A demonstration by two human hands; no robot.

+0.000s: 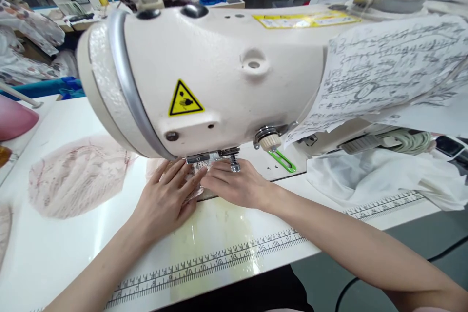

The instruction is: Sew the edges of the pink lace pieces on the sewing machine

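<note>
A white sewing machine (226,68) reaches across the view, and both my hands are beneath its head. My left hand (163,200) lies open and flat, fingers stretched over a piece of pale pink lace fabric (193,194). Close beside it, my right hand (237,183) has its fingers bent and pressed together on the lace at the metal parts under the head. The needle and most of the lace are hidden by my hands and the machine. Another sheer pink piece (78,175) lies flat on the table to the left.
A ruler strip (219,263) runs along the table's front edge. White cloth (351,175) lies at the right, near coiled cord (409,141). A green plastic tool (288,163) rests beside the machine bed. Handwritten paper (387,68) covers the machine arm. A pink object (16,117) stands far left.
</note>
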